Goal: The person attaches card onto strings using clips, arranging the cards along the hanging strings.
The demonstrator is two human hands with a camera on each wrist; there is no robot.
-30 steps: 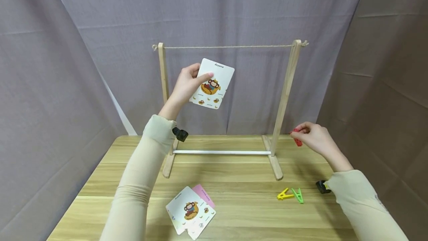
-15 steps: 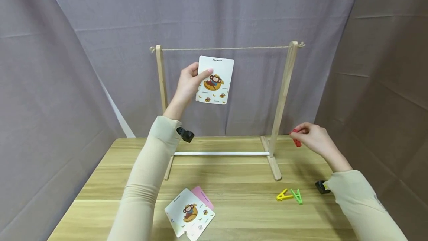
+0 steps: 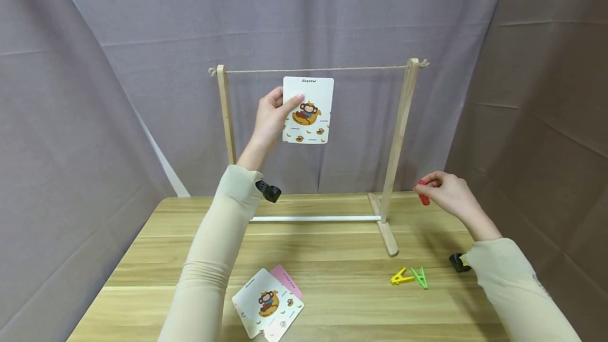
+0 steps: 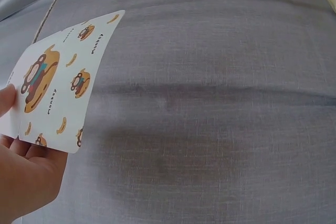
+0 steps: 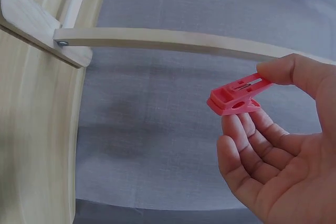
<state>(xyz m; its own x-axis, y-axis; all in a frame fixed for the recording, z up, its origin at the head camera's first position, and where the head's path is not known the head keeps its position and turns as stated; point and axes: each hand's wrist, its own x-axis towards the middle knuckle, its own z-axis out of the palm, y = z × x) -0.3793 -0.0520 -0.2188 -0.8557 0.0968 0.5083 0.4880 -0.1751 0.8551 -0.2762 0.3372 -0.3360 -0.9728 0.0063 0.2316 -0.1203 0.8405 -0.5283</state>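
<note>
My left hand (image 3: 269, 120) pinches a white card (image 3: 317, 91) printed with a monkey and bananas, thumb on its front and fingers behind. The card hangs upright just below the rope (image 3: 361, 68) of a wooden stand, its lettering upside down; I cannot tell whether it touches the rope. The left wrist view shows the same monkey card (image 4: 68, 124) with a slight bend. Right of the stand, my right hand (image 3: 446, 194) holds a red clothespin (image 5: 233, 97) between thumb and fingers. Its handle end lies at the thumb.
A yellow clothespin (image 3: 401, 277) and a green clothespin (image 3: 420, 278) lie on the wooden table (image 3: 342, 300). Nearer the front left lies another monkey card (image 3: 256, 289), partly over a pink card (image 3: 286, 280). The stand's right post (image 3: 398, 141) rises between my hands; a white bar (image 3: 315, 219) joins its feet.
My left hand has turned the card from tilted to nearly straight and raised it slightly towards the rope. The right hand has hardly moved and keeps the red clothespin.
</note>
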